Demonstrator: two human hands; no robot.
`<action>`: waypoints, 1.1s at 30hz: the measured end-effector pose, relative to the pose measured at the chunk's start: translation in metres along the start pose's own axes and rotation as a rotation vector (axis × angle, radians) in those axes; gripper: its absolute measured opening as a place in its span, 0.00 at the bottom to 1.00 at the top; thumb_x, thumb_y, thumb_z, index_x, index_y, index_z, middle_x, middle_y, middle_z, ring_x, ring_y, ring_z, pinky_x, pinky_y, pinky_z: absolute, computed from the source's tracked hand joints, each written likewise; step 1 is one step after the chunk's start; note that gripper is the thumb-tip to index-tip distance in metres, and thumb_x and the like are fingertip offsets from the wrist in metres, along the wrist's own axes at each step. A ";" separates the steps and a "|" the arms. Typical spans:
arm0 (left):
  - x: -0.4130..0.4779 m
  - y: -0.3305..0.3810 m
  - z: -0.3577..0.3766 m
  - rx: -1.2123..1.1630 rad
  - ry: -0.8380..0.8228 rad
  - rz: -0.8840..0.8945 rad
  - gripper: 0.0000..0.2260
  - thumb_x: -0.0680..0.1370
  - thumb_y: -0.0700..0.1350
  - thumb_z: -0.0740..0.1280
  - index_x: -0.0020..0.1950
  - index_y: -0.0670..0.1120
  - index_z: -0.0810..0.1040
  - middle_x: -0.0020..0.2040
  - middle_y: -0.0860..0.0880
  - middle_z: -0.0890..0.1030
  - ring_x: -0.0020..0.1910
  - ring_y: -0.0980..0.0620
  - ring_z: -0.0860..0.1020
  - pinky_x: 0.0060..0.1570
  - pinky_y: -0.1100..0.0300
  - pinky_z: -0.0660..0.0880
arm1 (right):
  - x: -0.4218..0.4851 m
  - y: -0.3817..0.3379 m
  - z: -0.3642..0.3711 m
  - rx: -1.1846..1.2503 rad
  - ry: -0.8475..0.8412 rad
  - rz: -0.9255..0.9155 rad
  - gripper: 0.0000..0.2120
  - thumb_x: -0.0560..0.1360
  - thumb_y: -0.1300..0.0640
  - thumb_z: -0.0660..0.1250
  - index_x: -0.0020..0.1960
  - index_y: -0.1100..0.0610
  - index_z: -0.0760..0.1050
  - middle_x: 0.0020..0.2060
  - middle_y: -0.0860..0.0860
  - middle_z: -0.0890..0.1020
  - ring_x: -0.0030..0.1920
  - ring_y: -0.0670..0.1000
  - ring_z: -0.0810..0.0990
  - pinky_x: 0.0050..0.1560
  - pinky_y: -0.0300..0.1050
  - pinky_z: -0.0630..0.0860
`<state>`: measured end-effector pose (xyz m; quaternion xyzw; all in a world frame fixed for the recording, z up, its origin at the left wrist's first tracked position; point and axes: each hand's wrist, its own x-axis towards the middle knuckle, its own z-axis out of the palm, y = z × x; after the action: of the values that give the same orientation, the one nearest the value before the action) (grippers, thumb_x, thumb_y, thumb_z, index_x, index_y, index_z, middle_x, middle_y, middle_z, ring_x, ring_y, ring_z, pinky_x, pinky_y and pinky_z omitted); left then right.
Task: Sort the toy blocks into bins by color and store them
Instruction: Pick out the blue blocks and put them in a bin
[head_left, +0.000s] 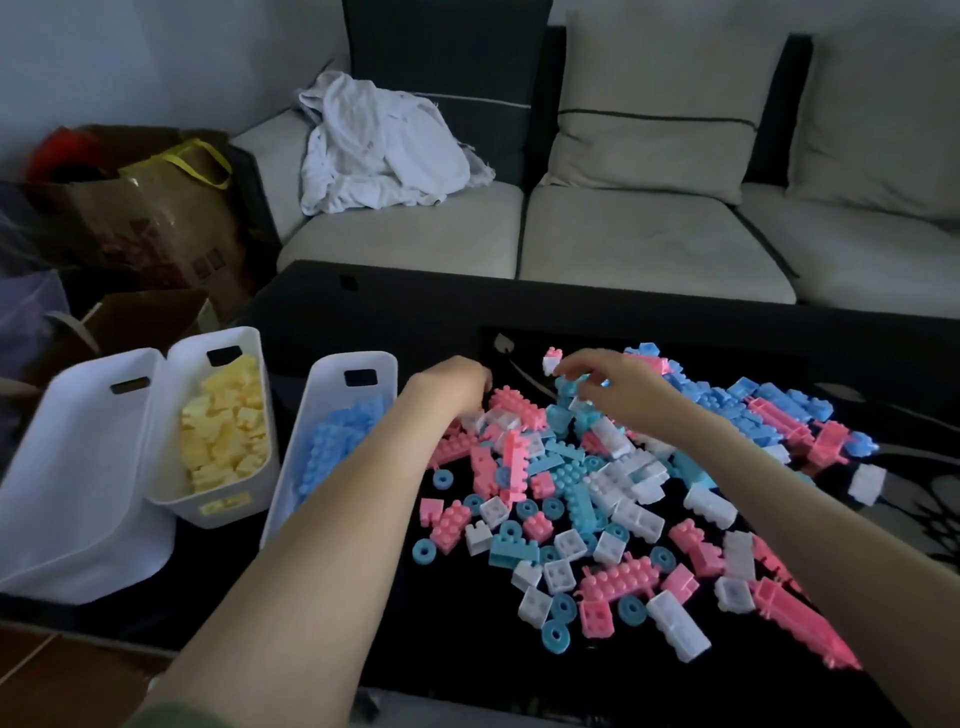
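Observation:
A heap of pink, blue and white toy blocks (613, 499) covers the black table (395, 317). Three white bins stand at the left: one holds yellow blocks (223, 431), one holds blue blocks (337, 441), and the nearest bin (78, 467) shows nothing inside. My left hand (452, 384) reaches onto the pile's left edge beside a pink block (514, 405); its fingers curl downward out of sight. My right hand (608, 384) hovers over the far middle of the pile, fingers curled round a small light blue block (576, 397). A pink-and-white block (551, 359) lies by its fingertips.
A pale sofa (623, 244) with a crumpled white cloth (384, 145) runs behind the table. Cardboard boxes and a brown bag (156, 208) crowd the floor at the left. Blue ring pieces (556, 636) are scattered along the pile's near edge.

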<state>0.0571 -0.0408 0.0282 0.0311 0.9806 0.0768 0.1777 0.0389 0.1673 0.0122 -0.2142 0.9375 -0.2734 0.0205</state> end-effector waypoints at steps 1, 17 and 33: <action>0.002 -0.001 0.001 0.014 0.007 -0.005 0.21 0.76 0.33 0.61 0.67 0.46 0.71 0.57 0.44 0.76 0.45 0.49 0.76 0.38 0.59 0.72 | 0.003 0.005 -0.001 -0.002 0.046 0.009 0.16 0.77 0.65 0.58 0.61 0.51 0.74 0.53 0.45 0.77 0.46 0.40 0.74 0.39 0.25 0.67; 0.006 0.008 -0.015 0.111 -0.075 -0.184 0.13 0.77 0.50 0.67 0.41 0.42 0.73 0.36 0.47 0.72 0.33 0.51 0.71 0.33 0.60 0.68 | 0.012 0.032 0.006 -0.135 -0.189 0.073 0.19 0.76 0.64 0.60 0.65 0.52 0.69 0.47 0.47 0.74 0.38 0.45 0.74 0.36 0.36 0.68; -0.021 0.074 0.007 -0.324 0.190 0.313 0.18 0.80 0.46 0.61 0.70 0.51 0.65 0.52 0.47 0.76 0.40 0.52 0.77 0.38 0.57 0.74 | -0.014 0.023 -0.018 0.358 -0.027 0.151 0.09 0.79 0.50 0.60 0.50 0.50 0.77 0.39 0.49 0.79 0.36 0.48 0.74 0.38 0.40 0.70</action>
<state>0.0822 0.0315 0.0409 0.1465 0.9510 0.2622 0.0733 0.0400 0.1996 0.0147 -0.1398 0.8870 -0.4305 0.0911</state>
